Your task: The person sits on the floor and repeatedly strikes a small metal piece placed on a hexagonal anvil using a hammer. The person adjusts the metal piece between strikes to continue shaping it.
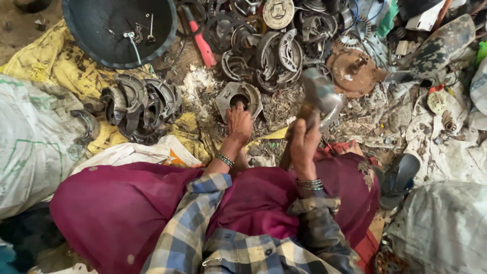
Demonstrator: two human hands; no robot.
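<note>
My left hand (238, 123) presses down on a grey metal brake part (238, 98) with a round hole, lying on the ground in front of me. My right hand (303, 143) grips the wooden handle of a hammer (319, 96), whose metal head is raised and blurred just right of the part. Both wrists wear bangles. My plaid sleeves and maroon cloth over my knees fill the lower view.
A heap of curved brake shoes (139, 104) lies to the left, and more scrap rings and drums (274, 45) pile behind. A dark round basin (119, 30) sits top left beside a red-handled tool (203, 45). Sacks (30, 142) and a grey sandal (401, 177) flank me.
</note>
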